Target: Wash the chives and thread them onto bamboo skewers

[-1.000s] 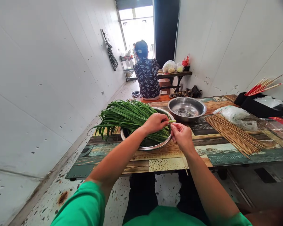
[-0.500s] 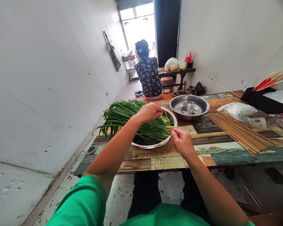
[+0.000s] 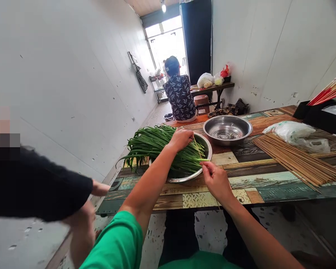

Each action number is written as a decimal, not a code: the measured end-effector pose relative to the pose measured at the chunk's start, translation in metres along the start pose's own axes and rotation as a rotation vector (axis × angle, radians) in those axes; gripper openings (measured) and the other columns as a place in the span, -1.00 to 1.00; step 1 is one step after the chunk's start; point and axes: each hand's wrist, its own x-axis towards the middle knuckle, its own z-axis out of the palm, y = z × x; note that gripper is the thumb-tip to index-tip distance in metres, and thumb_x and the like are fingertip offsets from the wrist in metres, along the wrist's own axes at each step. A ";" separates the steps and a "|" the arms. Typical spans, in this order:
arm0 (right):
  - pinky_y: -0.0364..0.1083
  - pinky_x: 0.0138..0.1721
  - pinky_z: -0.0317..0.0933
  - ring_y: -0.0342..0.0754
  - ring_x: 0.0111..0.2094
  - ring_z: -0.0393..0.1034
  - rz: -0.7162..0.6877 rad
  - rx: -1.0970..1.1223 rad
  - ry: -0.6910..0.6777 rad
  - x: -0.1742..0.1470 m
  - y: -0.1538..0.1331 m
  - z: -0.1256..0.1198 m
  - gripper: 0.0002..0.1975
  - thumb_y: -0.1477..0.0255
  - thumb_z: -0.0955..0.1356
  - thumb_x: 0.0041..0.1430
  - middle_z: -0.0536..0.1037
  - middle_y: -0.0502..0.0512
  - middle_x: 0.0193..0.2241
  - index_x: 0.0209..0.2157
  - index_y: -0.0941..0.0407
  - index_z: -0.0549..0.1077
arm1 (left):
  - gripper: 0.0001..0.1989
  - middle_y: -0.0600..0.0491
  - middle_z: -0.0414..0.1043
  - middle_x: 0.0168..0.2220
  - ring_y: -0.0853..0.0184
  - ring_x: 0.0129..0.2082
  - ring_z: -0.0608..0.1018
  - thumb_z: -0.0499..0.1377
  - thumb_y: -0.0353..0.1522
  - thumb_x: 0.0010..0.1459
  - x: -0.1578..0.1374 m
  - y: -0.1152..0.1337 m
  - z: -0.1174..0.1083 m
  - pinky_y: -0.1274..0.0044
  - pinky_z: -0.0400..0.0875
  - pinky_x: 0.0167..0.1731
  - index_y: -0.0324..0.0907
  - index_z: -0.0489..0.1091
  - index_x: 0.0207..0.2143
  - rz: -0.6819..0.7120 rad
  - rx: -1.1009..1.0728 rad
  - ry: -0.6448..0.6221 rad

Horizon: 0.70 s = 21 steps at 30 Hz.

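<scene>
Two hands are working at the chives. My right hand [image 3: 216, 180] is hovering just off the near rim of the bowl [image 3: 205, 144], its fingers [image 3: 206, 167] pinching narrowly on the cut end of one chive stalk [image 3: 201, 160]. That stalk is lying with its long axis running left to right, its free length pointing left from the fingers into the pile. My left hand [image 3: 182, 138] is resting on top of the chives [image 3: 154, 144], fingers curled down around them; a thin skewer [image 3: 197, 146] is slanting out from under this hand, though I cannot tell for sure that the fingers are gripping it. The right hand is the nearer one to the stalk's end; the left is sitting just beyond it, over the heap.

Outward from there, the chives are spilling left over the bowl's rim onto the tabletop [image 3: 240, 179]. An empty steel bowl [image 3: 227, 129] is standing behind to the right, apart from the first. Further right, a sheaf of skewers [image 3: 294, 158] is lying flat beside a plastic bag [image 3: 289, 131]. At my left, another person's dark sleeve [image 3: 36, 186] is reaching in, and someone in a patterned shirt [image 3: 180, 98] is sitting well beyond the tabletop.
</scene>
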 end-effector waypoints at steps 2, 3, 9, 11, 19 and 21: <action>-0.08 -0.36 0.22 -0.02 -0.44 0.48 -0.043 -0.077 -0.010 0.003 0.002 -0.001 -0.51 0.16 0.16 0.27 0.66 0.17 -0.36 -0.15 0.16 0.60 | -0.77 -0.10 0.58 -0.10 0.14 0.02 0.54 0.11 -0.41 0.30 -0.004 -0.003 0.004 0.32 0.28 0.12 -0.19 0.56 -0.14 -0.019 0.083 -0.008; -0.08 -0.36 0.22 -0.02 -0.44 0.48 -0.063 -0.103 -0.013 0.007 0.004 -0.002 -0.52 0.18 0.16 0.28 0.66 0.16 -0.35 -0.17 0.14 0.61 | -0.76 -0.11 0.58 -0.09 0.13 0.02 0.54 0.10 -0.40 0.31 -0.007 -0.003 0.007 0.32 0.28 0.13 -0.19 0.57 -0.13 -0.020 0.108 -0.017; -0.10 -0.32 0.28 -0.01 -0.39 0.52 -0.046 -0.150 0.048 0.056 0.025 -0.029 -0.62 0.29 0.24 0.18 0.67 0.15 -0.35 -0.22 0.13 0.64 | -0.74 -0.13 0.55 -0.04 0.14 0.01 0.55 0.11 -0.42 0.30 -0.015 0.012 0.014 0.41 0.38 0.03 -0.21 0.59 -0.11 -0.050 0.097 -0.077; -0.13 -0.50 0.20 -0.07 -0.58 0.41 0.049 -0.078 -0.047 0.066 0.027 -0.042 -0.60 0.27 0.24 0.18 0.61 0.07 -0.51 -0.17 0.14 0.63 | -0.71 -0.13 0.56 -0.02 0.11 0.02 0.55 0.10 -0.38 0.33 -0.012 0.019 0.007 0.39 0.40 0.02 -0.19 0.58 -0.04 -0.112 0.044 -0.035; -0.13 -0.58 0.08 -0.11 -0.70 0.26 0.012 -0.001 -0.132 0.029 0.002 -0.050 -0.57 0.19 0.20 0.22 0.40 0.01 -0.76 -0.42 0.13 0.59 | -0.74 -0.02 0.62 -0.16 0.22 -0.09 0.59 0.15 -0.38 0.28 0.012 0.018 -0.002 0.46 0.44 -0.02 -0.15 0.63 -0.11 -0.237 -0.182 0.153; -0.11 -0.47 0.19 -0.04 -0.54 0.42 0.015 0.028 -0.096 0.024 0.002 -0.046 -0.57 0.20 0.20 0.20 0.56 0.09 -0.61 -0.37 0.13 0.63 | -0.71 0.01 0.63 -0.24 0.29 -0.17 0.59 0.12 -0.45 0.26 0.012 0.015 0.004 0.50 0.46 -0.05 -0.19 0.62 -0.10 -0.247 -0.297 0.128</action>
